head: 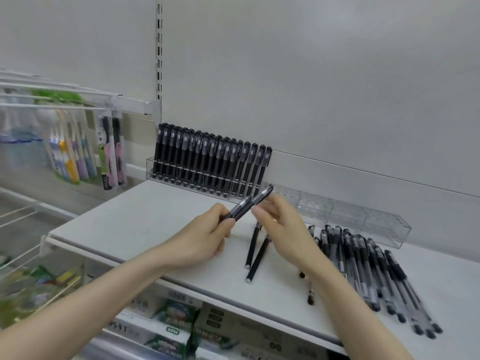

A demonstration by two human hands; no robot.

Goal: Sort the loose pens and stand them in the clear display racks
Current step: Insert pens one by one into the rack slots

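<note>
Two black pens (249, 203) are held together above the white shelf (145, 219), tilted up to the right. My left hand (205, 235) grips their lower ends. My right hand (280, 224) pinches them near the middle. Behind them a clear display rack (166, 175) at the back wall is packed with several upright black pens (207, 157). To its right a second clear rack (368, 224) holds nothing. Two black pens (255, 250) lie loose under my right hand. A pile of clear-barrelled pens (371, 271) lies on the shelf at the right.
Packaged toothbrushes (78, 152) hang from white hooks at the left. Boxed goods (181, 323) fill the shelf below. Two short dark pens (310, 294) lie near the shelf's front edge by my right forearm.
</note>
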